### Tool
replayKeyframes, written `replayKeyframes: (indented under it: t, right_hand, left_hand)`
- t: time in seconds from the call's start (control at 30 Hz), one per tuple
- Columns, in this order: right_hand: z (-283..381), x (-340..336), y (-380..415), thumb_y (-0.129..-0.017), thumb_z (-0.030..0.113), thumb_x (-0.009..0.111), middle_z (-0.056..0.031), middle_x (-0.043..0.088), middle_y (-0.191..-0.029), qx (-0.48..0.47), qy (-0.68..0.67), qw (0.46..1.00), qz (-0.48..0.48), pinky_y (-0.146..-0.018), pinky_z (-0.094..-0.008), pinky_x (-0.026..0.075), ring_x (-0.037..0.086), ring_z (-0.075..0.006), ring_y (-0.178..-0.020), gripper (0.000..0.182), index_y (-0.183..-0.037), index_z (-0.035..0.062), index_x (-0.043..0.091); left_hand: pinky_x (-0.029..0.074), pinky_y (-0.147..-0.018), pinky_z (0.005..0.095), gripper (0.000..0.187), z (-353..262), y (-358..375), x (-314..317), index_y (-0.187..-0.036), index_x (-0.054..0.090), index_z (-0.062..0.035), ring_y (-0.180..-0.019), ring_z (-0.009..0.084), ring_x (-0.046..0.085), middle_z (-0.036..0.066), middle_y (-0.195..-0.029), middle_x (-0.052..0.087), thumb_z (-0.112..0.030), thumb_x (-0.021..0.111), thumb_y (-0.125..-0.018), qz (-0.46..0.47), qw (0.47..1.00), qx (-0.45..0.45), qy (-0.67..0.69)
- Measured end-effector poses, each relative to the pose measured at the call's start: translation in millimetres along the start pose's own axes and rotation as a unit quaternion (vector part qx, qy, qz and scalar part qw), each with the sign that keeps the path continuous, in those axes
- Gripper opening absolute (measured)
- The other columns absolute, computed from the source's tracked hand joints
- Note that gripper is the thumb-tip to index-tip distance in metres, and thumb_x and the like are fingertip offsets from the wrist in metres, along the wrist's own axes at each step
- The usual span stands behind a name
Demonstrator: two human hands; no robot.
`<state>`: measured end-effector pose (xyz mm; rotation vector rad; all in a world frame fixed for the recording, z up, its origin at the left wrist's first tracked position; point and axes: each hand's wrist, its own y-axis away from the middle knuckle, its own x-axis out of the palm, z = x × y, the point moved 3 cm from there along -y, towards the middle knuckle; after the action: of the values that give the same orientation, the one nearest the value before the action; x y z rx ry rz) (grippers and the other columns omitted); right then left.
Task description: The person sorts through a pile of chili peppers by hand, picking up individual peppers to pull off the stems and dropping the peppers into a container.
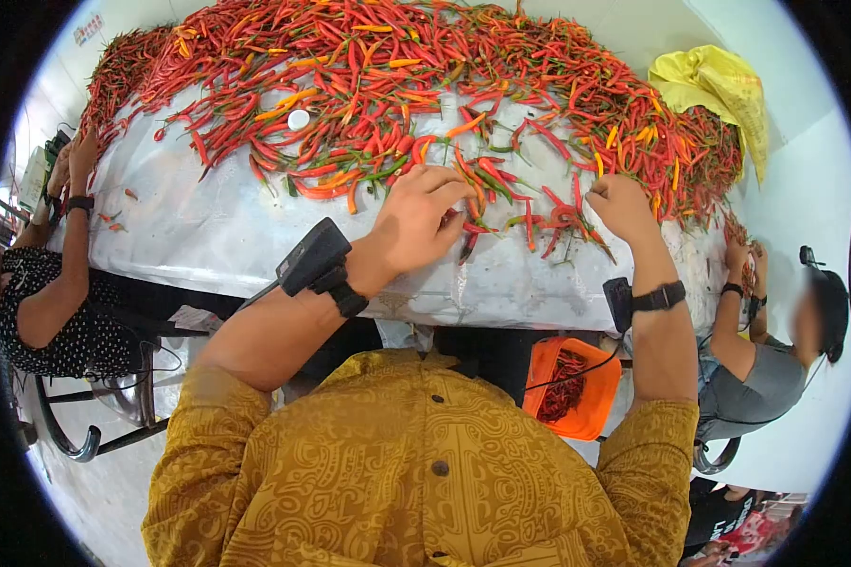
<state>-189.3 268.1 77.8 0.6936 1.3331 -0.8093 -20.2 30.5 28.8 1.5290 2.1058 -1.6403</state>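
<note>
Red chili peppers point(378, 142) with green stems lie spread over a table with a silvery sheet point(199, 227). Over the near edge of the loose peppers, my left hand point(416, 222) has its fingers curled, with a bit of red chili pepper showing between thumb and fingers. To the right, my right hand point(621, 208) is closed in a pinch beside the pile; whatever its fingertips hold is hidden. A small loose group of chili peppers point(567, 217) lies between my two hands. Each of my wrists wears a dark strapped device.
A white round cap point(298, 120) lies among the peppers. The yellow sack point(719, 90) rests at the back right. Below the table edge, an orange bin point(591, 416) holds red peppers. People work at the left and right ends; metal chairs point(85, 439) stand at left.
</note>
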Motion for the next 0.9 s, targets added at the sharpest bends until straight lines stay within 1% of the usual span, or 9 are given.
replayKeyframes:
  t: [0.13, 0.33, 0.4, 0.47, 0.53, 0.6, 0.67, 0.83, 0.9]
  right_hand:
    - [-10, 27, -22, -0.068, 0.024, 0.063, -0.0197, 0.062, -0.083, 0.044, 0.078, 0.994, 0.067, -0.071, -0.039, 0.047, 0.061, -0.0328, -0.079, 0.025, -0.076, 0.0008, 0.065]
    - [-22, 23, -26, -0.067, 0.019, 0.064, -0.019, 0.062, -0.082, 0.024, -0.121, 0.992, 0.033, -0.067, -0.0382, 0.048, 0.061, -0.0297, -0.074, 0.028, -0.087, -0.0001, 0.065]
    - [-25, 8, -18, -0.066, 0.011, 0.062, -0.0169, 0.062, -0.083, 0.101, -0.265, 0.958, 0.039, -0.066, -0.0353, 0.047, 0.061, -0.0246, -0.072, 0.032, -0.096, 0.0001, 0.062]
    - [-31, -2, -9, -0.066, 0.006, 0.062, -0.0147, 0.061, -0.082, 0.081, -0.245, 0.966, 0.026, -0.065, -0.0333, 0.047, 0.06, -0.0196, -0.073, 0.032, -0.098, 0.0008, 0.061]
    - [-25, -9, 1, -0.066, 0.006, 0.061, -0.0135, 0.061, -0.08, -0.011, -0.067, 0.994, 0.089, -0.067, -0.0323, 0.047, 0.059, -0.0189, -0.074, 0.028, -0.094, 0.0015, 0.061]
    - [-29, -4, 15, -0.066, 0.007, 0.062, -0.014, 0.061, -0.082, 0.039, -0.077, 0.989, 0.122, -0.071, -0.0349, 0.047, 0.06, -0.0244, -0.077, 0.025, -0.091, 0.0029, 0.062]
    - [-50, 22, 16, -0.065, 0.008, 0.064, -0.0148, 0.062, -0.086, 0.03, 0.113, 0.984, 0.133, -0.074, -0.0378, 0.046, 0.06, -0.0302, -0.083, 0.026, -0.09, 0.004, 0.062]
    - [-51, 13, 21, -0.062, 0.009, 0.066, -0.0146, 0.062, -0.085, -0.011, 0.062, 0.994, 0.091, -0.068, -0.0384, 0.047, 0.061, -0.0288, -0.08, 0.024, -0.086, 0.0041, 0.062]
    - [-47, -4, 21, -0.063, 0.007, 0.064, -0.0132, 0.062, -0.078, 0.088, -0.083, 0.987, 0.102, -0.059, -0.0358, 0.047, 0.061, -0.024, -0.07, 0.022, -0.083, 0.0016, 0.06]
  left_hand:
    - [0.044, -0.08, 0.0389, 0.028, 3, 1, 1, -0.095, 0.059, -0.0048, -0.092, 0.031, 0.053, 0.013, -0.098, 0.056, -0.003, 0.059, -0.067, -0.004, 0.999, -0.004, 0.033]
    - [0.044, -0.078, 0.0378, 0.028, 4, 2, -1, -0.094, 0.059, -0.0042, -0.088, 0.031, 0.054, 0.013, -0.095, 0.057, -0.001, 0.058, -0.067, -0.016, 0.999, -0.003, 0.051]
    - [0.045, -0.077, 0.0377, 0.027, 3, 1, -2, -0.094, 0.059, -0.0041, -0.087, 0.0309, 0.054, 0.012, -0.094, 0.057, 0.0, 0.058, -0.067, -0.023, 0.998, -0.001, 0.058]
    - [0.045, -0.076, 0.0375, 0.026, 1, 0, -4, -0.092, 0.06, -0.0036, -0.087, 0.0305, 0.054, 0.012, -0.094, 0.057, 0.0, 0.058, -0.066, -0.02, 0.998, 0.004, 0.053]
    - [0.045, -0.075, 0.0375, 0.026, 2, 0, -3, -0.091, 0.06, -0.0035, -0.087, 0.0305, 0.054, 0.012, -0.094, 0.057, 0.001, 0.058, -0.066, -0.025, 0.998, 0.006, 0.054]
    - [0.045, -0.075, 0.0374, 0.025, 2, -1, -3, -0.091, 0.06, -0.0034, -0.087, 0.0304, 0.054, 0.012, -0.094, 0.057, 0.001, 0.058, -0.066, -0.031, 0.998, 0.01, 0.056]
    - [0.045, -0.075, 0.0369, 0.027, 1, -2, -3, -0.092, 0.06, -0.0033, -0.087, 0.0307, 0.054, 0.013, -0.095, 0.057, 0.002, 0.058, -0.066, -0.03, 0.998, 0.006, 0.063]
    - [0.045, -0.077, 0.0361, 0.027, -8, -5, -20, -0.093, 0.06, -0.0029, -0.09, 0.0299, 0.055, 0.013, -0.096, 0.058, 0.002, 0.058, -0.067, -0.051, 0.995, 0.011, 0.089]
    - [0.045, -0.078, 0.0358, 0.027, -11, -2, -31, -0.093, 0.06, -0.0028, -0.091, 0.0296, 0.055, 0.014, -0.097, 0.058, 0.002, 0.058, -0.067, -0.054, 0.993, 0.01, 0.101]
